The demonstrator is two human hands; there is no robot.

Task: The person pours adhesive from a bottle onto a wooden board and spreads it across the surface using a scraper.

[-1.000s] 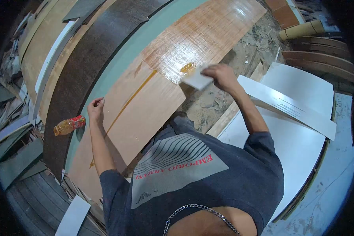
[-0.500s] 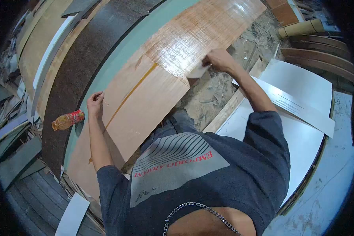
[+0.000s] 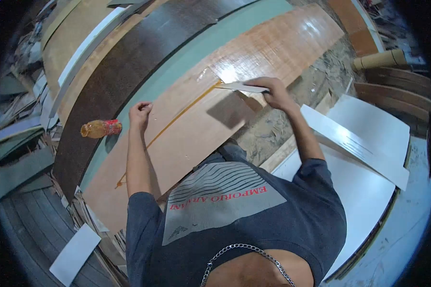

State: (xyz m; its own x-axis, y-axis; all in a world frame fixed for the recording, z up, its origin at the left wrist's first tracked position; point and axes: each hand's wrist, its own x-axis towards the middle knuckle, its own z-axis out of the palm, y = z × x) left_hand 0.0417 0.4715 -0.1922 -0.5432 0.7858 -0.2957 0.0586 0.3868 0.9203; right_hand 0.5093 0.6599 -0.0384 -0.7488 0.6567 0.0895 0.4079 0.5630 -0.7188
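A long, curved plywood sheet point(image 3: 177, 158) lies in front of me. A line of amber glue point(image 3: 177, 119) runs along its lower half, and the far part is coated wet and shiny. My right hand point(image 3: 275, 94) grips a thin, pale, flat spreader point(image 3: 244, 87), tilted above the sheet, its left tip at the upper end of the glue line. The spreader's shadow falls on the bare wood below. My left hand point(image 3: 141, 115) is closed over the sheet's left edge, with nothing visible in its fingers. Left of it lies a plastic bottle point(image 3: 100, 128) with a red label and amber contents.
Under the plywood show a green sheet point(image 3: 153, 91) and a dark brown curved panel point(image 3: 100, 95). White boards point(image 3: 364, 177) lie to my right, with a cardboard tube point(image 3: 380, 59) beyond. Scraps cover the floor point(image 3: 273, 126). A small white board point(image 3: 75, 254) lies at lower left.
My right hand has raised the spreader from the wet area's near edge and brought it over the start of the glue line. My left hand stays closed; the whole view has shifted slightly.
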